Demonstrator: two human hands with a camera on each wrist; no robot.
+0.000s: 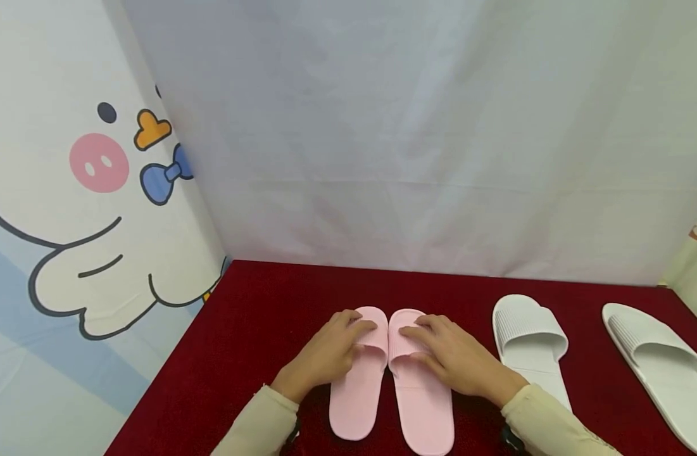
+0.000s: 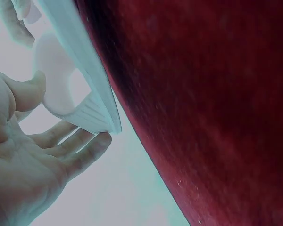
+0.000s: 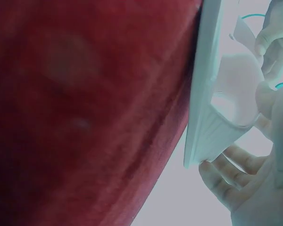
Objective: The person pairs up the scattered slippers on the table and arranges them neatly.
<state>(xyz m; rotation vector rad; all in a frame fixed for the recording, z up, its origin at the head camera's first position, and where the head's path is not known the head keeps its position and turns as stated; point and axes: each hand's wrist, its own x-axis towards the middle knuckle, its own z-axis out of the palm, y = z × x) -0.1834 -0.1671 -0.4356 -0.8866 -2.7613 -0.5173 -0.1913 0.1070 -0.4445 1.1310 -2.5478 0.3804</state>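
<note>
Two pink slippers lie side by side with their toes pointing away, the left slipper (image 1: 355, 402) and the right slipper (image 1: 423, 405); their straps meet in the middle and their heels spread apart. My left hand (image 1: 332, 351) rests over the left slipper's strap from its outer side, fingers loosely extended. Over the right slipper's strap, my right hand (image 1: 459, 354) lies in much the same way. In the left wrist view, the fingertips (image 2: 103, 138) touch the toe end of the strap, the thumb beside its opening. The right wrist view has fingertips (image 3: 205, 167) at the toe end too.
To the right lie a white slipper (image 1: 533, 335) and, farther right, a second white slipper (image 1: 661, 348) set at an angle. All stand on a dark red cloth-covered table (image 1: 268, 304). A pale curtain (image 1: 411, 126) hangs behind, and a cartoon-printed sheet (image 1: 46, 190) at left.
</note>
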